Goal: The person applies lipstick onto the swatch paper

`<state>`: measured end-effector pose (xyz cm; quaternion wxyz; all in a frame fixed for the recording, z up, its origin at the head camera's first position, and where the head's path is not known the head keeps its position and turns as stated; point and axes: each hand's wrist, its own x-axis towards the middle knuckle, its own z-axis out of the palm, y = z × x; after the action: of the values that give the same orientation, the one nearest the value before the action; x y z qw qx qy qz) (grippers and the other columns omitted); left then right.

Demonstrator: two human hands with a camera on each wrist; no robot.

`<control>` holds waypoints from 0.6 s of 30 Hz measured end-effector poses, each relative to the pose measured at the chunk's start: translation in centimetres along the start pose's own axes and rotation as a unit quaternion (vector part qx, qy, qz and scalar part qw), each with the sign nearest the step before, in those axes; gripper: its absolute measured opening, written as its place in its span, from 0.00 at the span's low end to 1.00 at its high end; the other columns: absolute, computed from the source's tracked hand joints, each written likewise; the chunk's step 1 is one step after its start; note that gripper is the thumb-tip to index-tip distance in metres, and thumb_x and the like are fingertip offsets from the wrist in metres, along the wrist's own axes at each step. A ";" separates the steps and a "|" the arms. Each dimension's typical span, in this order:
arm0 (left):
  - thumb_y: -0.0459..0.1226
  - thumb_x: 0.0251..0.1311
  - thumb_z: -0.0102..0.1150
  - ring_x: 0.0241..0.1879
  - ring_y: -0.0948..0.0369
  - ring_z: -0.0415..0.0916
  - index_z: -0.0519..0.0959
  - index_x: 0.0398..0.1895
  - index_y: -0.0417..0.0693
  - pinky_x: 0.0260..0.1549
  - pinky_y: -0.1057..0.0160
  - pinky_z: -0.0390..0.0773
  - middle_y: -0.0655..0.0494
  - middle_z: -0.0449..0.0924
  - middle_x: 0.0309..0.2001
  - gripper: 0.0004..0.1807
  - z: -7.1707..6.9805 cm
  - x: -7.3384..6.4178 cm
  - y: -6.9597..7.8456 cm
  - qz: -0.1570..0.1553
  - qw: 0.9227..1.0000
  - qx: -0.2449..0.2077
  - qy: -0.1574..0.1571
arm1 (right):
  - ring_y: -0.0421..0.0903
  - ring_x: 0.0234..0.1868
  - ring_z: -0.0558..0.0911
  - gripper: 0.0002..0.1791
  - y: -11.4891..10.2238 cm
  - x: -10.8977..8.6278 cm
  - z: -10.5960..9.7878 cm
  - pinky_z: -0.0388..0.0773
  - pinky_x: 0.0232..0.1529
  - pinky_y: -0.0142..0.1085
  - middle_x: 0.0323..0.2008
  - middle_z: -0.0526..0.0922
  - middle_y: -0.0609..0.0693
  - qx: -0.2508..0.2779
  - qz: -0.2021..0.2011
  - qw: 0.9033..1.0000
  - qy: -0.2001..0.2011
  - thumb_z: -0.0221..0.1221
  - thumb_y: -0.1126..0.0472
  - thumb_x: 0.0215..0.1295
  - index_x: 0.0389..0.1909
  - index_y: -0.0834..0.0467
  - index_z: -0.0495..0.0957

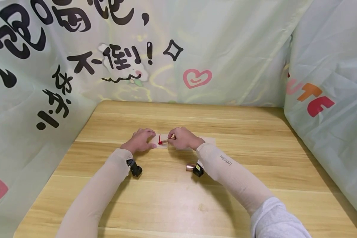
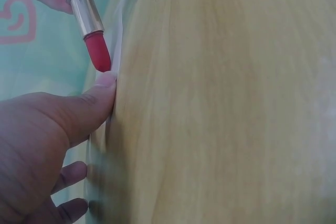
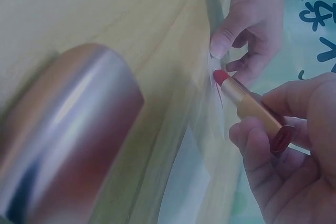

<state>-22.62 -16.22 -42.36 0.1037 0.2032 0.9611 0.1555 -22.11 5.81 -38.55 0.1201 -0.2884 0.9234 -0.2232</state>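
My right hand pinches a gold-cased lipstick between thumb and fingers. Its bare red tip points down and left, right at a small white paper. On that paper shows a thin red line running away from the tip. My left hand rests at the paper's left end, fingers spread, the thumb on its near edge close to the lipstick tip. A second pale paper lies to the right, partly hidden under my right hand and wrist in the head view.
A shiny rose-gold lipstick cap lies on the wooden table, nearer than my right hand and beside the right wrist camera. Printed cloth hangs behind the table and along both sides.
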 end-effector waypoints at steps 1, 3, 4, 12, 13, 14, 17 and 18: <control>0.51 0.54 0.60 0.60 0.46 0.56 0.69 0.60 0.45 0.55 0.44 0.57 0.49 0.63 0.63 0.32 0.0 0.0 0.0 0.001 1.000 0.001 0.000 | 0.39 0.17 0.72 0.10 0.0 0.0 0.0 0.71 0.23 0.31 0.22 0.79 0.41 0.001 0.000 1.000 0.000 0.54 0.56 0.62 0.38 0.54 0.80; 0.51 0.54 0.60 0.60 0.46 0.56 0.69 0.60 0.45 0.55 0.44 0.58 0.49 0.63 0.63 0.32 0.0 0.0 0.0 0.002 1.000 0.002 0.000 | 0.39 0.17 0.72 0.10 0.1 -0.1 -0.1 0.71 0.23 0.31 0.22 0.79 0.41 0.004 0.000 1.000 0.001 0.54 0.56 0.62 0.38 0.54 0.80; 0.51 0.54 0.60 0.60 0.46 0.56 0.69 0.60 0.45 0.55 0.44 0.58 0.49 0.63 0.63 0.32 0.0 0.0 0.0 0.002 1.000 0.003 0.000 | 0.39 0.17 0.72 0.10 0.1 -0.1 -0.1 0.71 0.23 0.31 0.22 0.79 0.41 0.005 0.000 1.000 0.002 0.54 0.56 0.62 0.38 0.54 0.80; 0.51 0.54 0.60 0.61 0.46 0.55 0.69 0.60 0.46 0.55 0.44 0.57 0.50 0.63 0.63 0.32 0.0 -0.1 0.2 -0.003 1.000 0.005 0.000 | 0.39 0.19 0.73 0.10 0.1 -0.4 -0.4 0.71 0.23 0.31 0.23 0.78 0.41 0.010 0.001 1.000 0.005 0.53 0.56 0.63 0.39 0.54 0.79; 0.51 0.54 0.60 0.61 0.46 0.55 0.70 0.59 0.46 0.55 0.44 0.57 0.50 0.63 0.63 0.32 0.0 -0.1 0.2 -0.004 1.000 0.005 0.000 | 0.39 0.19 0.73 0.10 0.1 -0.4 -0.4 0.71 0.23 0.31 0.23 0.79 0.41 0.012 0.001 1.000 0.005 0.53 0.56 0.63 0.39 0.54 0.79; 0.51 0.54 0.60 0.61 0.46 0.55 0.69 0.60 0.46 0.55 0.44 0.57 0.50 0.63 0.63 0.32 -0.1 -0.1 0.3 -0.004 1.000 0.004 0.001 | 0.39 0.19 0.73 0.10 0.1 -0.4 -0.5 0.71 0.24 0.31 0.23 0.79 0.41 0.013 0.001 1.000 0.007 0.54 0.56 0.63 0.39 0.54 0.79; 0.51 0.54 0.60 0.61 0.46 0.54 0.69 0.60 0.46 0.56 0.44 0.56 0.50 0.63 0.63 0.32 -0.1 -0.1 0.3 -0.006 1.000 0.003 -0.001 | 0.39 0.19 0.73 0.09 0.1 -0.5 -0.6 0.71 0.24 0.31 0.23 0.79 0.43 0.015 0.003 1.000 0.011 0.54 0.57 0.63 0.39 0.54 0.80; 0.51 0.54 0.60 0.61 0.46 0.54 0.69 0.60 0.46 0.57 0.44 0.55 0.50 0.63 0.63 0.32 -0.1 -0.1 0.3 -0.008 1.000 0.002 -0.002 | 0.39 0.20 0.74 0.09 0.2 -0.5 -0.7 0.71 0.24 0.31 0.24 0.80 0.43 0.017 0.004 1.000 0.012 0.54 0.57 0.63 0.38 0.54 0.80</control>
<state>-22.44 -16.02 -42.15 0.1065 0.1965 0.9628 0.1520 -21.98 6.48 -38.00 0.1146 -0.2804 0.9218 -0.2419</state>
